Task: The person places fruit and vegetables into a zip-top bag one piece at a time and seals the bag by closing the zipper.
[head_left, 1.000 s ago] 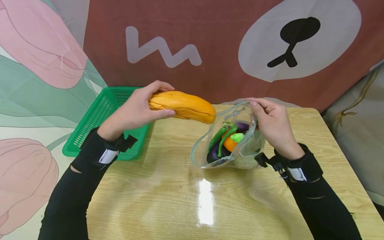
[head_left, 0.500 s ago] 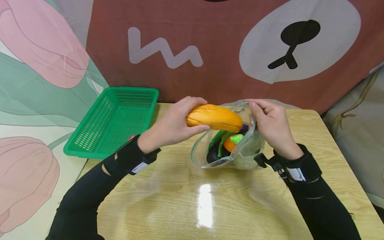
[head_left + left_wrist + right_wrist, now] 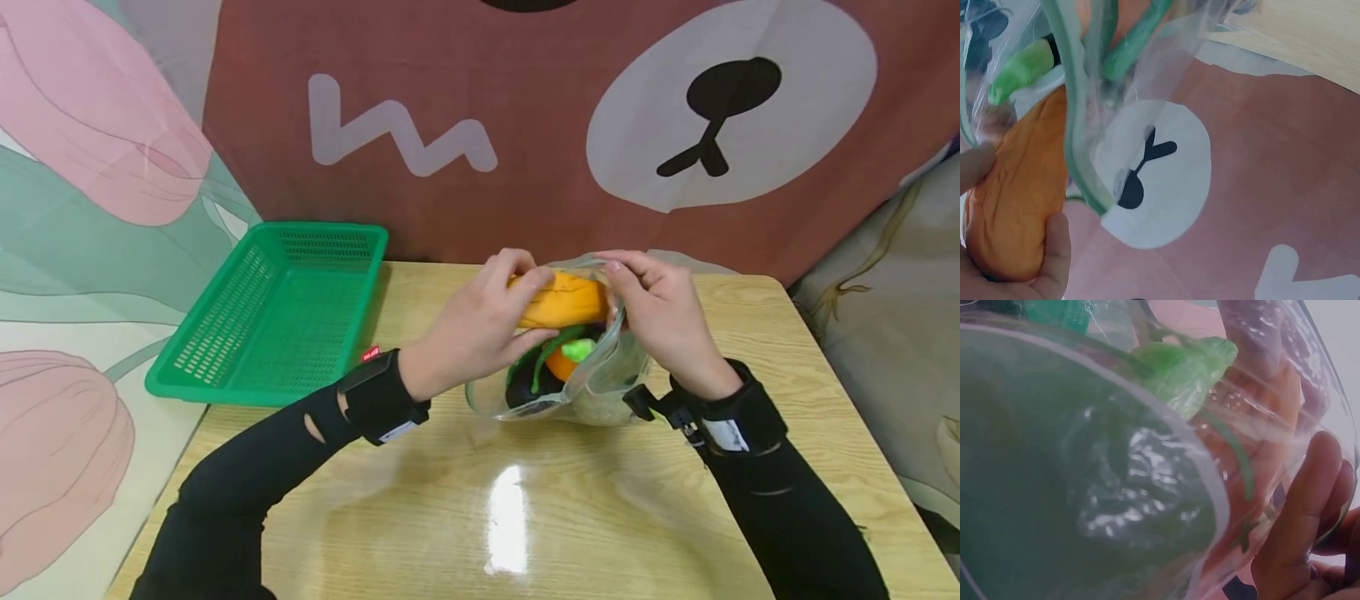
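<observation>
My left hand [image 3: 483, 321] grips a long, creased orange-yellow loaf-shaped thing [image 3: 566, 300]. Its far end is inside the mouth of a clear plastic bag [image 3: 607, 404] with a pale green rim. In the left wrist view, my thumb and fingers hold the sides of the orange loaf-shaped thing [image 3: 1019, 206]. My right hand [image 3: 663, 312] pinches the bag's rim at its back right. Lower in the bag lie a dark purple eggplant [image 3: 528, 385], slim green peppers [image 3: 538, 371], an orange round thing [image 3: 558, 365] and a light green piece [image 3: 577, 350].
A green perforated plastic basket [image 3: 300, 333] stands at the table's left, with a small red tag [image 3: 371, 353] by its right side. The wooden table [image 3: 390, 517] meets a printed cloth backdrop [image 3: 420, 208] behind.
My left hand has carried the orange loaf-shaped thing rightward from beside the basket into the bag's mouth. My right hand keeps its pinch on the rim.
</observation>
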`<state>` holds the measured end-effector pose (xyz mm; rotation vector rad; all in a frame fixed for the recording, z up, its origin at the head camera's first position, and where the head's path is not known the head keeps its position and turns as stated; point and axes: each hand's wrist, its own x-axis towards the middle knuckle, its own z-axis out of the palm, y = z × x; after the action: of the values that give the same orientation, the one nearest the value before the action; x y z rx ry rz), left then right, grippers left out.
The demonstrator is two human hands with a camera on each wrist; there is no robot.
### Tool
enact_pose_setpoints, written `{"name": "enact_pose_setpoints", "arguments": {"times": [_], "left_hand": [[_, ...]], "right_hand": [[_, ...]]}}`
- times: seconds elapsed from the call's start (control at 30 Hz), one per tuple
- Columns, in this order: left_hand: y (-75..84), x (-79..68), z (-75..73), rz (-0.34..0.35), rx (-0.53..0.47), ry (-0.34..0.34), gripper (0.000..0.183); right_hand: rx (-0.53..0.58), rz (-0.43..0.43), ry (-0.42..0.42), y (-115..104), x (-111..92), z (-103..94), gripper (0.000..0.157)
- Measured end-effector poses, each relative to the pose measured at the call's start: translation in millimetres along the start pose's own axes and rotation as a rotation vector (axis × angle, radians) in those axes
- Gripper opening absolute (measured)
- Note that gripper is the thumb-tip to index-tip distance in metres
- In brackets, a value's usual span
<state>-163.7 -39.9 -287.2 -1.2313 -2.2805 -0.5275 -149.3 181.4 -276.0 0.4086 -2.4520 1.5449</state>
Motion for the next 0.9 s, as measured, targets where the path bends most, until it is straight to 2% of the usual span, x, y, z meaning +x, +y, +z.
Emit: {"name": "enact_pose_setpoints", "arguments": {"times": [0.13,0.27,0.37,0.47,0.57,0.73,0.9], "left_hand": [[3.7,3.2,11.2,0.064,0.059,-0.037,0.042],[7.1,5.9,21.0,0.160,0.113,-0.088,0.039],[9.5,8.3,24.4,0.244,0.170,-0.089,0.037],[9.8,12.2,24.3,0.310,0.182,-0.073,0.031],[7.6,16.8,23.7,0.315,0.126,-0.101,0.031],[3.1,19.8,26.5,0.255,0.065,-0.217,0.039],[0.7,19.3,30.7,0.240,0.074,-0.236,0.038]], "right_hand": [[-0.023,-0.007,0.006,-1,0,1.0,0.033],[-0.038,-0.014,0.010,-2,0,1.9,0.033],[-0.033,-0.019,0.013,-2,1,1.6,0.032],[-0.043,-0.025,0.013,-2,2,1.1,0.033],[-0.061,-0.034,0.013,-2,2,1.0,0.034],[-0.080,-0.045,0.032,-4,3,0.9,0.033],[-0.088,-0.047,0.040,-6,5,0.1,0.033]]}}
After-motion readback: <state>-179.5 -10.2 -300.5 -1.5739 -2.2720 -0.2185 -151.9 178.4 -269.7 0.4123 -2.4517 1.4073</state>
